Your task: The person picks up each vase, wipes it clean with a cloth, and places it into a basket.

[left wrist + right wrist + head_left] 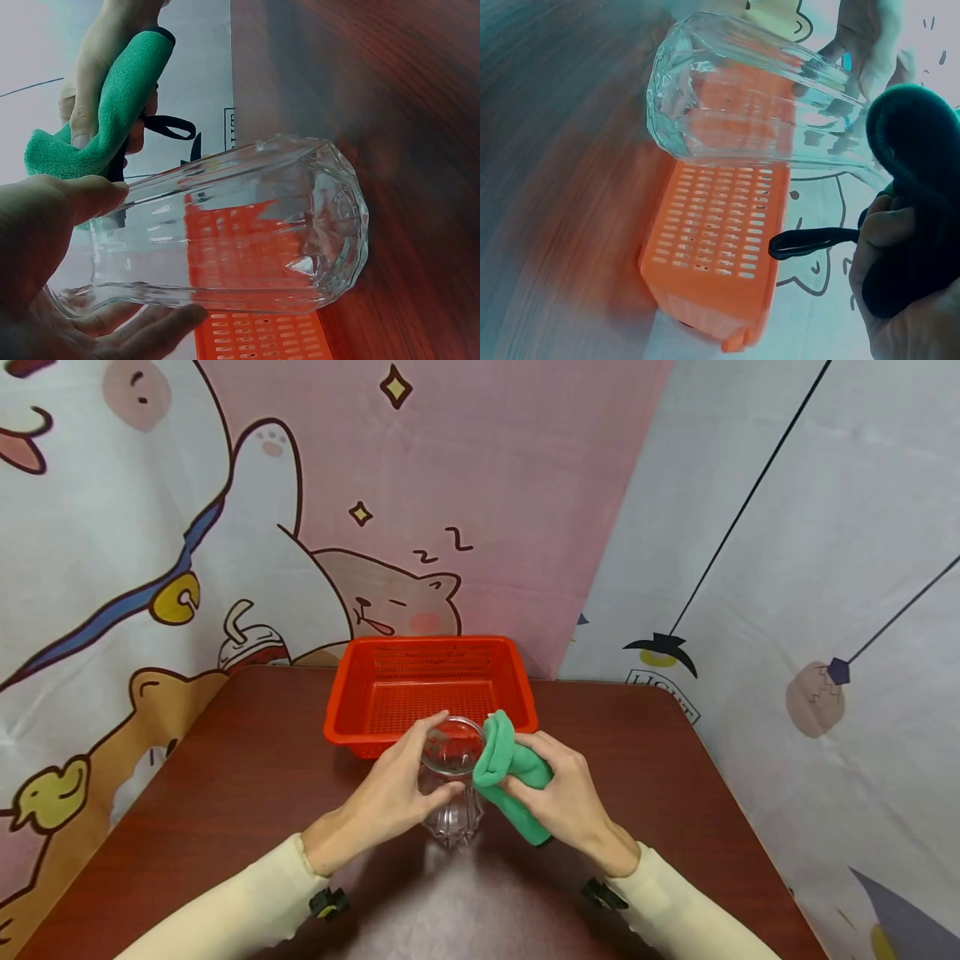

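**Glass steadied by one hand, cloth bunched in the other**

Hands meet over the near middle of a dark reddish-brown wooden table (247,777). The left hand (393,797) wraps a clear, faceted drinking glass (452,785) from the side: thumb along one wall, fingers curled under the other, as the left wrist view shows. Gripping the wall rather than the rim leaves the mouth free. From the head view the glass appears upright with its base at or just above the tabletop; whether it touches the wood cannot be told.

The right hand (566,797) holds a green microfibre cloth (510,772) folded into a thick wad, fingers curled round it and the thumb pinching it closed. The wad's leading fold lies against the rim of the glass on its right side, so the soft bulk, not the fingers, meets the glass. Whether any cloth has entered the mouth is not clear.

Behind both hands, just beyond the glass, stands a red perforated plastic basket (352,693), open side up and close at hand. Cream sleeves (225,910) cover both forearms.
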`<state>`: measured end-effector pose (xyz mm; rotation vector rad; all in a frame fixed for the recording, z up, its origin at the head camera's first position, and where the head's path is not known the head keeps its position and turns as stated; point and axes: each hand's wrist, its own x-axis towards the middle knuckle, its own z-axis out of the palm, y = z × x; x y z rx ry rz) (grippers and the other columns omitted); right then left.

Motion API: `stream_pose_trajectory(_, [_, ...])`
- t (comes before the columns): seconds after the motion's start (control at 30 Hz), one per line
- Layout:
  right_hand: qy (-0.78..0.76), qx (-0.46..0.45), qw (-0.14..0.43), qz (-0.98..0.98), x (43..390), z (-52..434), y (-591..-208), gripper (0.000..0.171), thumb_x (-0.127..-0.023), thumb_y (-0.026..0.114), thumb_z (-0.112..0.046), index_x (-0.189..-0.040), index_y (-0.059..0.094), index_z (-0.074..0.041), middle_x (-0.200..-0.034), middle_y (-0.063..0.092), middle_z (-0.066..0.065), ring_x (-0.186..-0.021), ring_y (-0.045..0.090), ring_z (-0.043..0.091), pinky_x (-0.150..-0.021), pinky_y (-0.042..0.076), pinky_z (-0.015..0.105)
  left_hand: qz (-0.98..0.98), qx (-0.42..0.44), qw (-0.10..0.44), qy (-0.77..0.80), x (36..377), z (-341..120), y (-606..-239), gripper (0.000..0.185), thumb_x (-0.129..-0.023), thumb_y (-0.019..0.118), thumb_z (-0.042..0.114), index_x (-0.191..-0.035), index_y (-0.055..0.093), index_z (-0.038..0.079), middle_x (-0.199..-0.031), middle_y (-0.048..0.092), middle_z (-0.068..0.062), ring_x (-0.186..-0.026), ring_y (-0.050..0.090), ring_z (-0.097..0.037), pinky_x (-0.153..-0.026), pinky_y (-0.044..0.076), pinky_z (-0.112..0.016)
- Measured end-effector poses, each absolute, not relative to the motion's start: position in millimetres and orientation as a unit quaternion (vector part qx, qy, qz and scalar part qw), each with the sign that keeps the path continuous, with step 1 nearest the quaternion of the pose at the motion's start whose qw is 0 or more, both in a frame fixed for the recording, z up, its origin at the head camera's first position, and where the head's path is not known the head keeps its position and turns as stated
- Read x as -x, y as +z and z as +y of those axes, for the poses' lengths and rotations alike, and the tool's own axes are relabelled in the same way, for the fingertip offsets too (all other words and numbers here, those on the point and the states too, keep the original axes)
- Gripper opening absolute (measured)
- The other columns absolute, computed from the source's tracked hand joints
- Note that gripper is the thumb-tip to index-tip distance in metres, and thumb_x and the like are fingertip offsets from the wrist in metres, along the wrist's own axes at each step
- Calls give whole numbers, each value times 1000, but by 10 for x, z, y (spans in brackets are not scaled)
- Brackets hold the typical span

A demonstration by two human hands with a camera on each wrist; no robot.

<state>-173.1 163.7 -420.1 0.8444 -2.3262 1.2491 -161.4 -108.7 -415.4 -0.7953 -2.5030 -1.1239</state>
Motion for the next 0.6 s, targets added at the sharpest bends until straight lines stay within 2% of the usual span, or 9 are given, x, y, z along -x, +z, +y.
stream_pose_trajectory(0.1, [445,-295,185,-825,1739,1669,-4202,47,-87,86,-35,-131,70,-28,-108,68,-13,-87,64,10,-71,55,30,-876,267,149,-374,1606,-1070,-4151,100,-81,91,28,-160,31,18,-135,59,-7,-122,62,-24,-101,53,-43])
stream_pose_trajectory(0.2, [446,-288,186,-826,1751,1710,-4201,46,-87,86,-33,-130,70,-28,-107,67,-13,-85,64,10,-69,55,29,-888,246,159,-354,1587,-1042,-4159,102,-80,91,35,-160,31,17,-135,56,-7,-118,63,-24,-95,57,-41])
stream_pose_trajectory(0.3, [444,-283,190,-829,1763,1751,-4200,45,-87,86,-30,-129,70,-27,-106,67,-14,-84,64,10,-68,54,28,-901,220,168,-334,1573,-1004,-4170,104,-78,90,47,-160,32,18,-130,54,-6,-103,66,-20,-79,60,-34])
stream_pose_trajectory(0.4, [441,-278,195,-830,1776,1785,-4202,45,-86,86,-27,-128,71,-27,-107,68,-14,-83,64,10,-68,54,28,-910,197,175,-320,1573,-966,-4171,105,-76,89,55,-159,34,21,-124,52,-5,-87,65,-17,-64,57,-27])
stream_pose_trajectory(0.6, [442,-269,194,-833,1796,1839,-4220,45,-86,86,-23,-128,70,-28,-110,68,-14,-86,64,10,-70,55,29,-915,180,181,-312,1595,-929,-4150,100,-75,90,52,-156,38,25,-119,49,-6,-74,59,-14,-56,51,-23])
